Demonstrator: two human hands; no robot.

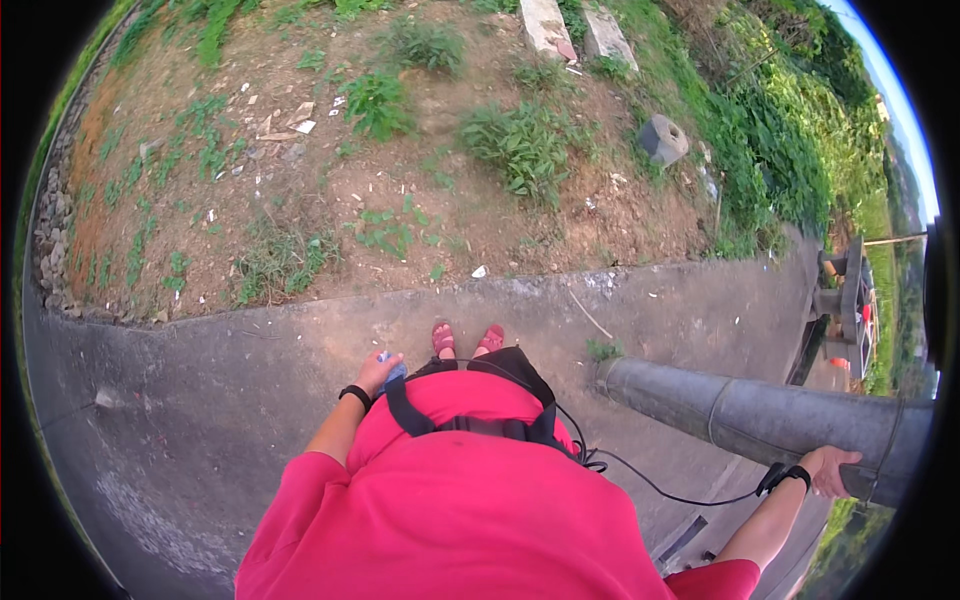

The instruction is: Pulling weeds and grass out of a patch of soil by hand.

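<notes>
My left hand (377,374), with a black band at its wrist, is held low at my left hip. Its fingers close around a crumpled blue item (395,374); whether that is cloth or plastic I cannot tell. Out to my right rises a thick grey pole (720,409), ringed by thin bands. My right hand (829,472) rests against this pole, thumb apart from the fingers, which are partly turned from view. A black cable (667,491) runs from my waist to a dark device (772,478) at my right wrist.
Grey concrete paving (247,390) lies underfoot, meeting a dirt slope (442,165) with weeds and litter. A hollow concrete block (660,141) and concrete slabs (544,26) lie up the slope. Concrete structures (844,300) stand far right. A dark strip (682,538) lies behind the pole.
</notes>
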